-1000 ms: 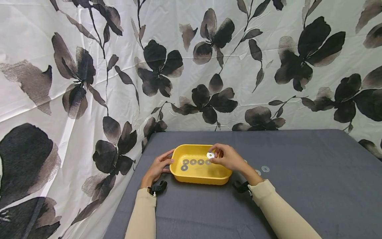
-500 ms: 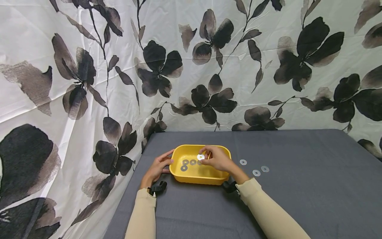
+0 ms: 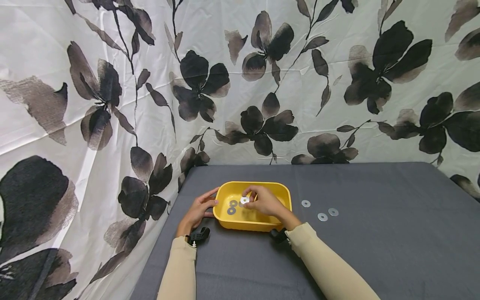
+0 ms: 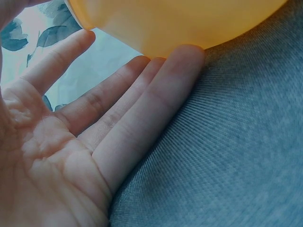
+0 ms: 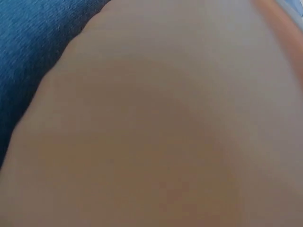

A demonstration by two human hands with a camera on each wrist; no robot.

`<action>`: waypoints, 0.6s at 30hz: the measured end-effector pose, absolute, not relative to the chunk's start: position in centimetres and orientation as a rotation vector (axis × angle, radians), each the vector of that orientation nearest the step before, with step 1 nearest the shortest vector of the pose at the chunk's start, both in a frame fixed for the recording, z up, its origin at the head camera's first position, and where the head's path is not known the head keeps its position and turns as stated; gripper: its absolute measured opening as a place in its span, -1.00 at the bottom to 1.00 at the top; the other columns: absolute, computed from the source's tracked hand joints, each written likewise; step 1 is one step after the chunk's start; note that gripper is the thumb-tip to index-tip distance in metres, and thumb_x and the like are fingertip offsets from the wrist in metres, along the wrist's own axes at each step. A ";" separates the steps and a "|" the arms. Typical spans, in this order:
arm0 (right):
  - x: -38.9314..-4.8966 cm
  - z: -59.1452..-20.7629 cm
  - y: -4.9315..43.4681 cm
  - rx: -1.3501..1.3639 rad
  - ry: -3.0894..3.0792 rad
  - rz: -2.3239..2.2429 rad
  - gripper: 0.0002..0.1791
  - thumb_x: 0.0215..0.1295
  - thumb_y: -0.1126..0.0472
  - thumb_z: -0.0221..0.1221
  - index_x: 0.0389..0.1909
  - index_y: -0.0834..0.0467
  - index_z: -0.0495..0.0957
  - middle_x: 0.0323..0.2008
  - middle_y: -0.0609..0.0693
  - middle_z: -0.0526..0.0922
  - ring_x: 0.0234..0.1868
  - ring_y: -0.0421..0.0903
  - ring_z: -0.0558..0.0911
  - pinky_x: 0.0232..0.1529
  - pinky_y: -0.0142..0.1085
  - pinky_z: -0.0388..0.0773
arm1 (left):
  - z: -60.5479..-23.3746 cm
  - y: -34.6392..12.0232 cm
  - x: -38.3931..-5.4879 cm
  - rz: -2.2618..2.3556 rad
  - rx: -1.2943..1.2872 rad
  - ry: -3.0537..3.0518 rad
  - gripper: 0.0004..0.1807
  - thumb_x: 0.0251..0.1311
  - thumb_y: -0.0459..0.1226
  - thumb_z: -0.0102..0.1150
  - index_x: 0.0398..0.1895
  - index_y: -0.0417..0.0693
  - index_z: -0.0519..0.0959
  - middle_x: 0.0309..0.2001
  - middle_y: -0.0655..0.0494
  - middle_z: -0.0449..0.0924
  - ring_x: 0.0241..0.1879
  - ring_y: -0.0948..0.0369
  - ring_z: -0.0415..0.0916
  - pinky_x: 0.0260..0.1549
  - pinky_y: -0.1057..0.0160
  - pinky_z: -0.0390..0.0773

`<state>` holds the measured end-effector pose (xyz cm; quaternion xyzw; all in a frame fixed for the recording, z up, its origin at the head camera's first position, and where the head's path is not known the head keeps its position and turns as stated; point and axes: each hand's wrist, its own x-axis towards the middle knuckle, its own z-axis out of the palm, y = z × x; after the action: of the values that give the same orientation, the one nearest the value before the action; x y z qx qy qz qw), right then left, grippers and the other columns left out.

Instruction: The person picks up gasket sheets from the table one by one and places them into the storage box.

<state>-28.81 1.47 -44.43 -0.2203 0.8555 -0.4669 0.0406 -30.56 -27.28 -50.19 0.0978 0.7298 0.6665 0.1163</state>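
Observation:
A yellow plastic tray [image 3: 247,225] sits on the grey cloth. My left hand [image 3: 196,212] is at its left end. In the left wrist view, the extended fingers [image 4: 137,118] touch the outside of the tray [image 4: 180,23]. Over the tray's inside, my right hand [image 3: 267,201] pinches a flat washer [image 3: 245,200] between thumb and fingertips. Two grey washers [image 3: 231,211] lie on the tray floor left of it, and another is partly hidden behind the pinched one. Blurred skin fills most of the right wrist view, so the fingertips are hidden there.
Three loose washers lie on the cloth right of the tray, one closer [image 3: 306,203] and two farther right [image 3: 333,212]. The grey cloth-covered table [image 3: 393,233] meets a white floral curtain [image 3: 232,91] behind and on the left.
My right hand has moved left across the tray with the pinched washer, covering washers on the tray floor and uncovering loose ones on the cloth. The left hand and tray have stayed put.

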 end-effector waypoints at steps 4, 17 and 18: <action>-29.0 -44.7 0.8 -0.658 2.610 -1.437 -0.73 0.16 0.28 0.47 -0.13 0.17 0.67 -0.46 0.02 0.54 -0.47 -0.13 0.45 -0.44 -0.38 0.39 | -50.2 -27.3 -30.6 1.949 0.291 2.142 -0.41 0.43 -0.25 0.18 0.50 0.21 0.40 0.22 -0.13 0.57 0.00 0.15 0.65 -0.13 0.03 0.77; -29.4 -45.7 -0.6 -0.590 2.614 -1.364 -0.76 0.19 0.33 0.43 -0.12 0.15 0.67 -0.44 0.03 0.54 -0.48 -0.10 0.44 -0.46 -0.37 0.35 | -50.2 -27.3 -30.6 1.958 0.289 2.130 -0.41 0.43 -0.27 0.16 0.51 0.20 0.39 0.30 -0.24 0.51 0.01 0.16 0.64 -0.12 0.04 0.77; -29.5 -45.7 -0.7 -0.586 2.614 -1.361 -0.76 0.20 0.33 0.43 -0.12 0.15 0.67 -0.44 0.04 0.54 -0.49 -0.10 0.44 -0.46 -0.36 0.35 | -50.2 -27.3 -30.6 1.957 0.289 2.129 -0.41 0.43 -0.27 0.17 0.51 0.20 0.39 0.31 -0.25 0.51 0.00 0.16 0.64 -0.12 0.04 0.77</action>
<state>-29.46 -0.68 -45.72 -0.1947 0.8679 -0.4519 0.0685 -30.63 -27.33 -50.19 0.0986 0.7275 0.6688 0.1175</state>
